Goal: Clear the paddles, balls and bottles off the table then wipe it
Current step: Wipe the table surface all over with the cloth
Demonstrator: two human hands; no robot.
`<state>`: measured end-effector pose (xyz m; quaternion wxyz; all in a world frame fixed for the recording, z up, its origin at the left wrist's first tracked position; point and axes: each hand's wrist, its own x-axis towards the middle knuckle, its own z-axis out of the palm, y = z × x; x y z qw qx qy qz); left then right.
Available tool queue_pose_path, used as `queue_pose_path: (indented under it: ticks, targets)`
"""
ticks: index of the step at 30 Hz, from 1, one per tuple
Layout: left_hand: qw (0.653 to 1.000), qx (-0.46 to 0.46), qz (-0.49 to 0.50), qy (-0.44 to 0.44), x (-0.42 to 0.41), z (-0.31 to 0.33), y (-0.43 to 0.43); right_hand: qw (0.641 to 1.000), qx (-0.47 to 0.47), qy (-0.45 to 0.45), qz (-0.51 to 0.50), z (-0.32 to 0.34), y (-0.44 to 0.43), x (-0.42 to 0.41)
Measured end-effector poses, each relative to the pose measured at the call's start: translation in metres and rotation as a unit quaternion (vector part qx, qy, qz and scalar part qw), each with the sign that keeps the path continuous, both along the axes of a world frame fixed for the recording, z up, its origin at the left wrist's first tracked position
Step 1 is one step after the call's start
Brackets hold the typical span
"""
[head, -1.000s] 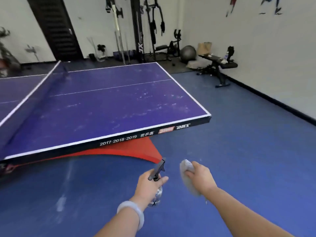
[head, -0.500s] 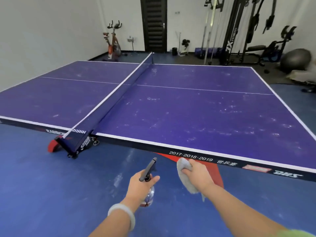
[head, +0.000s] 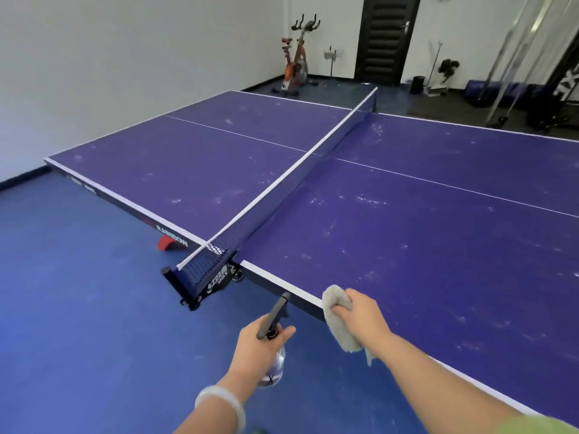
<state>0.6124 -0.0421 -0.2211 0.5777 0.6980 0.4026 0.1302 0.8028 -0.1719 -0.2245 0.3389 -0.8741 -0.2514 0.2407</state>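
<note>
**Left hand** [head: 260, 346]: the grip is closed around the neck of a spray bottle [head: 275, 369]. The fingers curl under its black trigger head and the thumb extends to the right. The bottle's clear body hangs below the hand, over the floor [head: 78, 308]. It is just short of the near edge of the worktop [head: 407, 245] and apart from it. A pale bracelet [head: 219, 402] sits on the wrist.

**Right hand** [head: 360, 314]: the grip is clamped on a grey cloth [head: 336, 308]. The cloth is bunched in the fingers and its loose end hangs below the palm. Hand and cloth are at the near edge of the worktop, to the right of the net [head: 282, 198]. Contact with the surface cannot be determined.

**Worktop:** the purple playing surface has white border lines and scattered whitish smears on both halves. The net runs from the near edge to the far edge. Its clamp projects over the floor near the spray bottle.

**Background:** an exercise bike [head: 296, 67] stands by the far wall, left of a dark door [head: 385, 39].
</note>
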Motion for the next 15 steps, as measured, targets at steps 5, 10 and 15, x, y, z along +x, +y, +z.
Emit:
queue_pose_path:
  ticks: [5,10,15]
  targets:
    - [1.000,0.004,-0.020,0.013,0.018,-0.014,0.083,0.999,-0.016,0.048,0.010,-0.005,0.081,0.017]
    - [0.999,0.012,-0.032,0.020,0.035,-0.025,0.147,0.991,0.007,0.133,-0.002,-0.009,0.147,0.032]
    - [0.999,-0.005,-0.029,-0.021,0.045,-0.036,0.178,0.981,0.018,0.193,-0.003,-0.027,0.196,0.054]
